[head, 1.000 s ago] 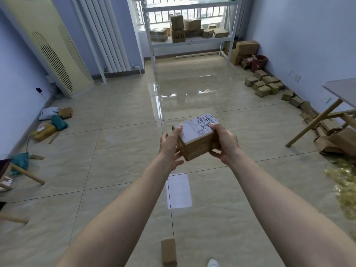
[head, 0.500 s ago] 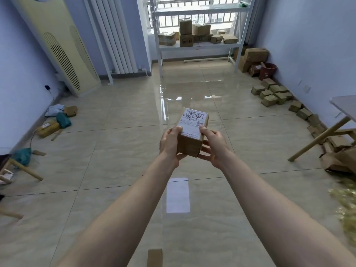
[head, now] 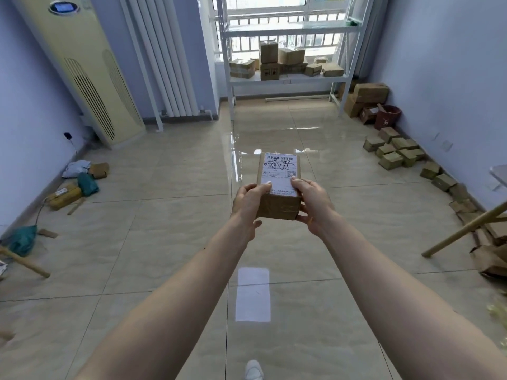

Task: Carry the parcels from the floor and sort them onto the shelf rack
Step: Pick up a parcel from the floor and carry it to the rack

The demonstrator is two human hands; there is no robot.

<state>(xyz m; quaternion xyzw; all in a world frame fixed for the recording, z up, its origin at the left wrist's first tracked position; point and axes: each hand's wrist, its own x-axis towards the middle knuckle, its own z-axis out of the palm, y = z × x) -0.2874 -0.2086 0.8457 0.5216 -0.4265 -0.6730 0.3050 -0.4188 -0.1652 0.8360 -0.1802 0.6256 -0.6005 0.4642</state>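
I hold a small brown cardboard parcel point(head: 279, 185) with a white shipping label on top, out in front of me at chest height. My left hand point(head: 248, 205) grips its left side and my right hand point(head: 312, 204) grips its right side. The white metal shelf rack point(head: 285, 78) stands at the far end of the room before the window, with several brown parcels on its lower shelf. More parcels point(head: 392, 153) lie on the floor along the right wall.
A tall cream air conditioner point(head: 82, 75) and a white radiator point(head: 162, 56) stand at the back left. Bags and packets point(head: 79, 182) lie by the left wall. A wooden table leg point(head: 463, 231) slants in at the right. Larger boxes point(head: 367, 97) and a red bucket point(head: 386, 116) sit beside the rack.
The parcel has turned in my hands, so the label now faces up and lengthwise away from me. The rack looks closer and the view has tilted up.
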